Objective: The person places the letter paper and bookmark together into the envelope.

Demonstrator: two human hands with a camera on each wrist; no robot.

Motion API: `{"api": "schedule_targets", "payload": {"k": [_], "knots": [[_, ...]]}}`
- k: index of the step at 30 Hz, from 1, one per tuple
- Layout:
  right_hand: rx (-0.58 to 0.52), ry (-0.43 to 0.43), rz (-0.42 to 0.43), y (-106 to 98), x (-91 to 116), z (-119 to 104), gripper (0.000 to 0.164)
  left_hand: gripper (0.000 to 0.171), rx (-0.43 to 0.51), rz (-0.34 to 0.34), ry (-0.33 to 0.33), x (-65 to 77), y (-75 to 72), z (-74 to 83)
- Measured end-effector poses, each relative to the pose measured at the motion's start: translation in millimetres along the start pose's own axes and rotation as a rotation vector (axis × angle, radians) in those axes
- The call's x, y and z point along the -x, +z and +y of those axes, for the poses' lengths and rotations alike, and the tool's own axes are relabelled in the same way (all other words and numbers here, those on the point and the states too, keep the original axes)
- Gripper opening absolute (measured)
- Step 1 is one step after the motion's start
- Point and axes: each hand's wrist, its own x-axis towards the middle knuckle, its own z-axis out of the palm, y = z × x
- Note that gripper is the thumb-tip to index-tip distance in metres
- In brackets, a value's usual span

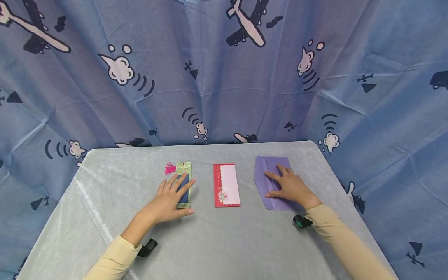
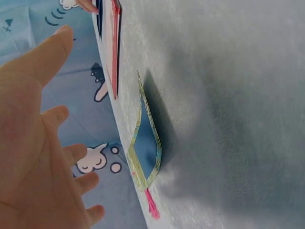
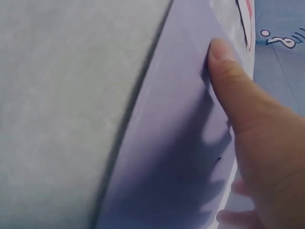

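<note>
A green-bordered bookmark (image 1: 183, 184) with a dark blue middle and a pink tassel (image 1: 170, 168) lies at the left of the table. My left hand (image 1: 166, 202) is spread over it and covers part of it in the head view. From the left wrist view, a gap shows between the fingers and the bookmark (image 2: 147, 143), which looks bowed. On the right lies a purple envelope (image 1: 262, 175), its flap side toward the left. My right hand (image 1: 292, 188) rests on it with spread fingers, the thumb touching the paper (image 3: 162, 143) in the right wrist view.
Between the two hands lies a red and white card (image 1: 229, 184) with a floral print. A pale grey cloth covers the table (image 1: 224, 245). Behind it hangs a blue curtain (image 1: 210, 77) printed with airplanes, which also reaches down along both sides.
</note>
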Motion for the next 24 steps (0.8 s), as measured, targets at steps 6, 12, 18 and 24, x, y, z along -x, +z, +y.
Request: {"api": "schedule_targets", "payload": {"k": [6,12,18,24], "knots": [[-0.048,0.034,-0.072,-6,2,-4,0.086,0.09,0.004,-0.024,-0.005,-1.3,2.1,0.6],[-0.104,0.072,-0.152,-11,2,-8,0.092,0.088,-0.003,-0.029,-0.006,-4.1,4.1,2.6],[-0.077,0.083,-0.17,-12,0,-9,0.093,0.087,-0.015,-0.024,0.032,-11.8,9.6,3.7],[-0.065,0.083,-0.147,-11,-1,-6,0.093,0.073,0.094,-0.004,0.034,-30.2,20.3,4.6]]}}
